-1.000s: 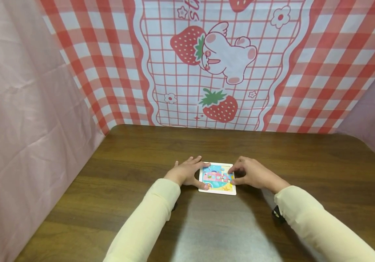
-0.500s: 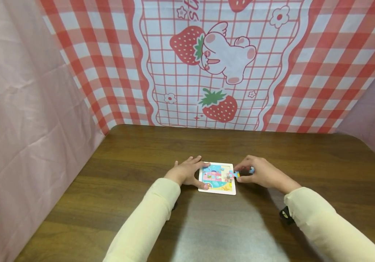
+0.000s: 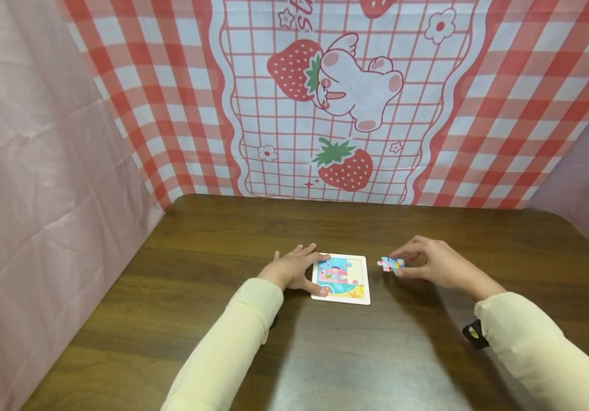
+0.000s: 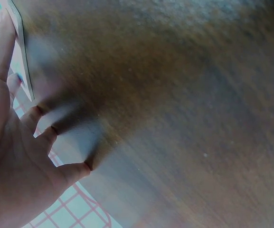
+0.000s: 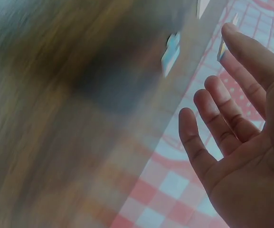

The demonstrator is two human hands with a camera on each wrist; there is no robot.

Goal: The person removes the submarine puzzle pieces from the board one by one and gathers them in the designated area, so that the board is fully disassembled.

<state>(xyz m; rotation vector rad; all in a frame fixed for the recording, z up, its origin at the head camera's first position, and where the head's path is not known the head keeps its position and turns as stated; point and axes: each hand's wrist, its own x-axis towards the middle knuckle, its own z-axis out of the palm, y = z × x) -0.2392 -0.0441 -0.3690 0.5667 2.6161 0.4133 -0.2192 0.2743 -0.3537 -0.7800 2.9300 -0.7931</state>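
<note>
A square puzzle board (image 3: 367,294) with a white border and a pink-and-blue castle picture lies flat on the table. My left hand (image 3: 294,272) rests on its left side, fingers spread, with the thumb and a finger touching the border. To the right of the board, my right hand (image 3: 440,265) pinches a small jigsaw puzzle piece (image 5: 221,49) between thumb and index finger, just above the table. A loose puzzle piece (image 5: 171,53) shows on the table close by in the right wrist view. At the board's upper right, a cream recess is bare.
The brown wooden table (image 3: 345,365) stretches around the board. Behind it hangs a red-and-white checked cloth (image 3: 181,114) with strawberry prints. Pink drapes (image 3: 57,171) close off the sides.
My right hand has drawn a puzzle piece out of the board's right side and moved it to the right, baring a cream recess. The left hand has stayed on the board.
</note>
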